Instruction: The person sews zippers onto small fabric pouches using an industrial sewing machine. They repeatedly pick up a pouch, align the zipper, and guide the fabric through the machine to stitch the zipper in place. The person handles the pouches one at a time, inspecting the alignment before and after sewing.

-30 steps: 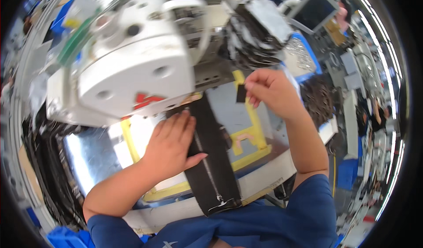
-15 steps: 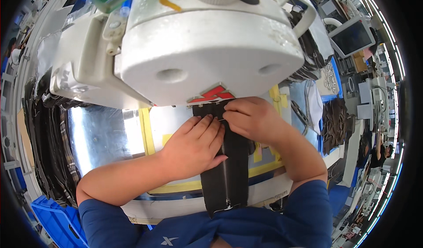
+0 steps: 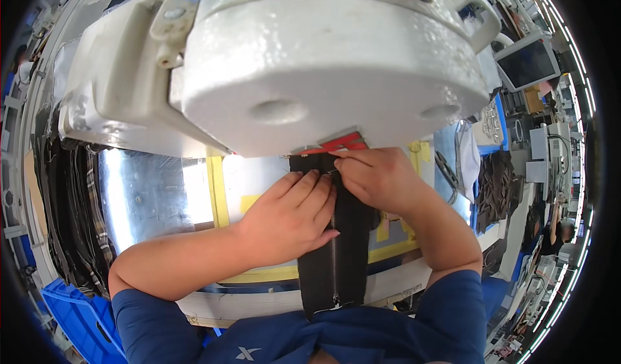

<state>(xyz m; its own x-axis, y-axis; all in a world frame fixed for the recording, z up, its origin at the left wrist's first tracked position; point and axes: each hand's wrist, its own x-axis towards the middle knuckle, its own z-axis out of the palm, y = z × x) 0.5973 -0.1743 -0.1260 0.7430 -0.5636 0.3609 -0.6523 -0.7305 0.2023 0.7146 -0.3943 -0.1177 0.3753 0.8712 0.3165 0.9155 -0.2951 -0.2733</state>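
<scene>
In the head view, the black fabric strip (image 3: 352, 241) lies lengthwise on the table plate (image 3: 145, 189), its far end just under the white machine head (image 3: 336, 99) and its near end by the person's front. A metal zipper (image 3: 334, 254) runs along it to a slider (image 3: 336, 301) near that end. I judge the strip light, soft and limp, not fragile but apt to skew or pucker, with the zipper teeth stiffer than the cloth; the best hold seems a flat press beside the teeth plus a fingertip hold at the far edge. The left hand (image 3: 288, 218) is unclenched, its fingers laid flat across cloth and zipper. The right hand (image 3: 381, 180) has its fingertips drawn together at the far end; whether they pinch or merely press, I cannot tell. A second ago that hand was off to the right with a small dark piece, which cannot now be made out against the black. Compared with half a second ago, both hands are placed much the same, while the machine head looms larger.
</scene>
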